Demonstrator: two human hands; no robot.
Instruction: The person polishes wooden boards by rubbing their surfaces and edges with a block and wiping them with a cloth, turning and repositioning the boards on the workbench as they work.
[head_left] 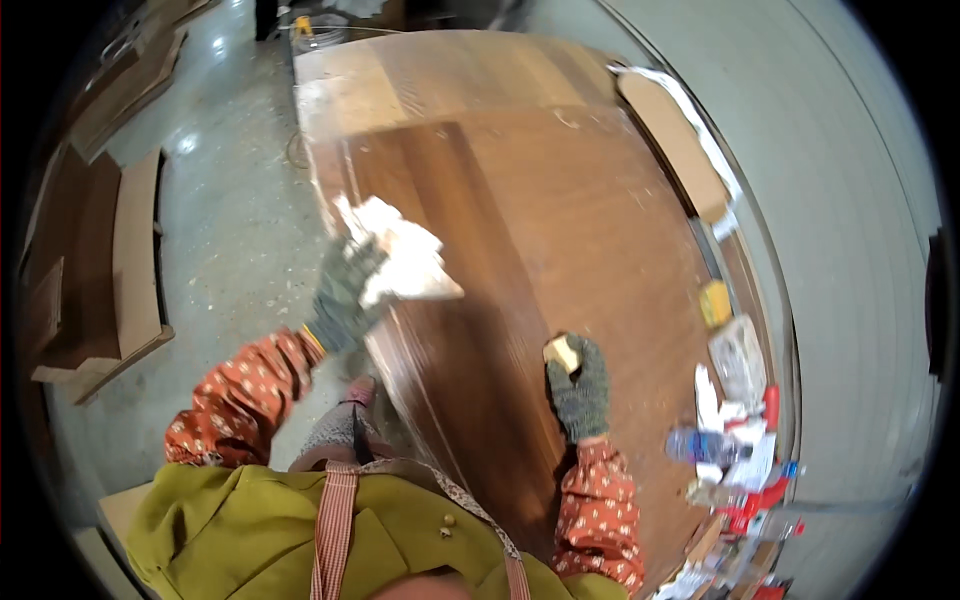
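Rag-wise, you're bunching the soft, limp white cloth in your gloved left hand on the dark brown wooden panel, while your gloved right hand is pinching a small tan block, light and stiff.

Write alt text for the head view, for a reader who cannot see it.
Seen from above, a person in grey work gloves leans over a large dark brown wooden panel; the left hand presses a crumpled white cloth near its left edge, and the right hand holds a small tan block on its surface. Bottles and clutter line the panel's right side.
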